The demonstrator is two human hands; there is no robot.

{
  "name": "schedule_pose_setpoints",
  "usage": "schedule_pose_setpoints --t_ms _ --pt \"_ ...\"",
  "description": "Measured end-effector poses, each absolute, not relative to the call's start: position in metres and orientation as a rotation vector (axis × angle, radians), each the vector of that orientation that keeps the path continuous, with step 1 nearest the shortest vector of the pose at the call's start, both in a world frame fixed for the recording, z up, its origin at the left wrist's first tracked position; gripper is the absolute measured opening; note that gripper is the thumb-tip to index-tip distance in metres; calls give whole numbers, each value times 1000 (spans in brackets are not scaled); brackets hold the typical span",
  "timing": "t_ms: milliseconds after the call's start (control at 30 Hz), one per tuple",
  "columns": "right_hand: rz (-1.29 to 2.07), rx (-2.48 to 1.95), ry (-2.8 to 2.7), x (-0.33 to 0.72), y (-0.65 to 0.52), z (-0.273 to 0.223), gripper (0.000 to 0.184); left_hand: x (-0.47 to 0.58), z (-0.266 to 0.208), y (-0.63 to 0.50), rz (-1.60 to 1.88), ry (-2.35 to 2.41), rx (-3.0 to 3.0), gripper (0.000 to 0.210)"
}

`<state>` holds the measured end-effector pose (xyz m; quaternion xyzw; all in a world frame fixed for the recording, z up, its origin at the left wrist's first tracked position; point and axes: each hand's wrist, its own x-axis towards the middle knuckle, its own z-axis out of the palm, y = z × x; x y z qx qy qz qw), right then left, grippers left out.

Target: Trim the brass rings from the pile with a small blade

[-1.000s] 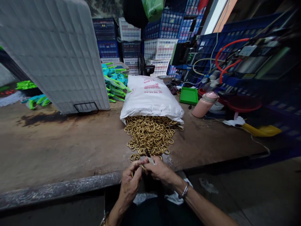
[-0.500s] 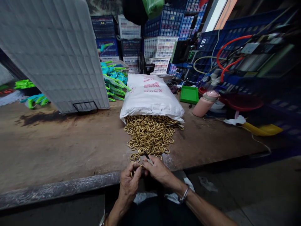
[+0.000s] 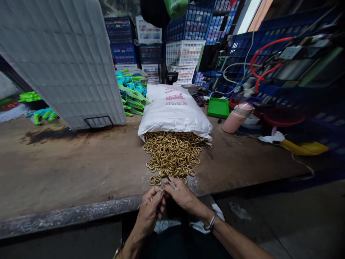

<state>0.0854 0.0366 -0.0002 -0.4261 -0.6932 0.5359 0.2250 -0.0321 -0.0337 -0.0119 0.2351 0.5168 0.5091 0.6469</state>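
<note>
My left hand is closed, pinching a gold-coloured ring that is mostly hidden by the fingers. My right hand grips a slim tool with a dark tip and a pale body, which looks like a small knife. The fingertips of both hands meet over the front edge of the table. Just beyond them lies a heap of gold-coloured rings, spilling from the mouth of a white woven sack printed in red. Several loose rings lie nearest my left hand.
A tall grey ribbed panel stands at left on the brown table. Green and turquoise plastic pieces are piled behind it. To the right are a green tray, a pink bottle and a yellow scoop-like piece. Stacked crates line the back.
My left fingers have shifted slightly around the ring, so less of it shows. My right hand keeps its grip on the tool. The view has moved a little.
</note>
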Motion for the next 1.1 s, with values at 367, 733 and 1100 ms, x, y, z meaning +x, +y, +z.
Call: schedule_pose_setpoints --t_ms 367,733,1100 --pt "1071 -1174 -2310 95 33 -10 10 -32 -12 -32 1184 1253 512 35" --pt "736 -1330 -2690 94 29 -17 26 -34 -17 -43 1216 1234 565 34" --pt "563 -1316 -2621 80 46 -11 32 -56 -3 -55 1411 979 274 27"
